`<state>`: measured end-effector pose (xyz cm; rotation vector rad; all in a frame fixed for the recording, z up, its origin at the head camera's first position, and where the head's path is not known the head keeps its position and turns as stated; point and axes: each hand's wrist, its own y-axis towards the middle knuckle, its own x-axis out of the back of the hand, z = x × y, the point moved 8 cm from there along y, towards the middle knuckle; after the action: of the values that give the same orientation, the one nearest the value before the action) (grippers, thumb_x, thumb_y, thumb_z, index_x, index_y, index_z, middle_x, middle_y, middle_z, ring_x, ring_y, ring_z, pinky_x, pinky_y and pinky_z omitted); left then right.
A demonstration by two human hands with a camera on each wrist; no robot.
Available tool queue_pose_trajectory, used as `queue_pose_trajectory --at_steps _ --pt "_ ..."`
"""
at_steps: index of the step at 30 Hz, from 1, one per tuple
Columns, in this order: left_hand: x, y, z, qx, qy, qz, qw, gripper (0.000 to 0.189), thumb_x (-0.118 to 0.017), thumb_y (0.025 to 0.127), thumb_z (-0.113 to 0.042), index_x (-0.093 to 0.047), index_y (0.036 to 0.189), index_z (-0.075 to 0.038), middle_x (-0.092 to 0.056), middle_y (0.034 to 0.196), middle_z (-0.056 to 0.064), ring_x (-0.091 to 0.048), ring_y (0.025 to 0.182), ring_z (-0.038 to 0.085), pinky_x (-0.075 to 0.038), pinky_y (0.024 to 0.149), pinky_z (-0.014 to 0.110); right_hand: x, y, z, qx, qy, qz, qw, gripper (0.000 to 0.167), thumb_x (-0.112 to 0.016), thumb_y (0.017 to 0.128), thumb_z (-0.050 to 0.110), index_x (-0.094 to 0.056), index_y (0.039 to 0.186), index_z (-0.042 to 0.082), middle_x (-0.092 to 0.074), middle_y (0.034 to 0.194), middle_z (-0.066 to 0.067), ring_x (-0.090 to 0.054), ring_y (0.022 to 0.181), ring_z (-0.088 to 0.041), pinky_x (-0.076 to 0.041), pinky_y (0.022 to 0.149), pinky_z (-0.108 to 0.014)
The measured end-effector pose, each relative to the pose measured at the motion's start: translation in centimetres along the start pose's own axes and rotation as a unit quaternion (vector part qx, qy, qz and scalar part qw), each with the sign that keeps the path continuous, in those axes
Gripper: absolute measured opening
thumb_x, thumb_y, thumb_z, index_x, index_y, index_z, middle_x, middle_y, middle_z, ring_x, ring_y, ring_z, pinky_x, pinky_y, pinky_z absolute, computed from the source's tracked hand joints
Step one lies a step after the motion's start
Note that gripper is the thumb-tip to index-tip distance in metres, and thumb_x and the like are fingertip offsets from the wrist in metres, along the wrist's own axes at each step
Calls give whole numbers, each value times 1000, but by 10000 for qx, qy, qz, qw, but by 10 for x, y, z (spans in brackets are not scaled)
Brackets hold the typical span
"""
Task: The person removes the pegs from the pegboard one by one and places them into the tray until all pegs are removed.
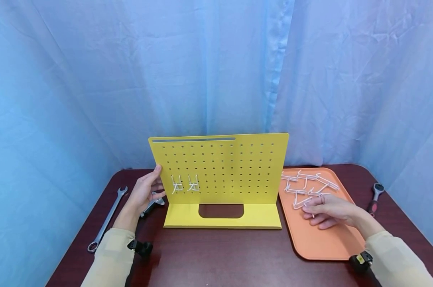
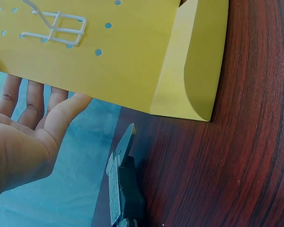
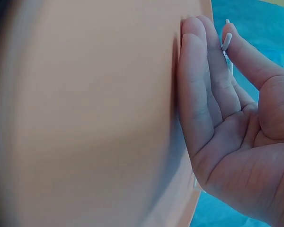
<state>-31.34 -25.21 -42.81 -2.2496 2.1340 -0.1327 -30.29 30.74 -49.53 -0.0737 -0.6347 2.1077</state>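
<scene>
A yellow pegboard (image 1: 220,171) stands on its folded base, with two white wire hooks (image 1: 176,185) set in its lower left holes. My left hand (image 1: 147,188) grips the board's left edge; in the left wrist view several fingers (image 2: 34,101) go behind the panel. Over the orange tray (image 1: 324,243), my right hand (image 1: 329,211) pinches a white wire hook (image 3: 227,41) between thumb and fingertips. Most of that hook is hidden by the fingers. Several more white hooks (image 1: 297,191) lie loosely in the tray's far half, just beyond this hand.
A long combination wrench (image 1: 108,220) lies at the left of the dark wooden table (image 1: 216,255). Beside the board's left edge is an adjustable wrench (image 1: 153,204), partly behind my left hand. A ratchet (image 1: 375,199) lies right of the tray. Blue curtains (image 1: 202,67) hang behind.
</scene>
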Motion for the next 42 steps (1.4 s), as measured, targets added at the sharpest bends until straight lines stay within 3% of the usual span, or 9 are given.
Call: queue_pose_trajectory --at_steps 15,24,42 --pt "0 1 0 25 21 -85 10000 71 -61 91 -67 -62 136 -12 -68 108 9 -70 98 23 -58 85 44 2 -3 1 -34 13 -64 10000 39 -57 106 36 -69 122 3 -74 100 -4 -72 80 -16 -60 69 -35" --pt "0 0 0 22 9 -54 10000 70 -61 92 -67 -62 136 -12 -68 108 9 -70 97 22 -58 85 44 8 -7 -2 26 -23 -119 9999 40 -54 107 36 -65 124 1 -72 105 -7 -71 87 -19 -60 74 -39" --pt "1 1 0 73 -4 -31 10000 71 -61 91 -68 -61 137 -14 -68 110 9 -70 98 22 -59 84 42 24 -24 10 300 693 -6 9971 38 -49 110 31 -64 131 4 -72 116 -12 -73 94 -21 -60 81 -38"
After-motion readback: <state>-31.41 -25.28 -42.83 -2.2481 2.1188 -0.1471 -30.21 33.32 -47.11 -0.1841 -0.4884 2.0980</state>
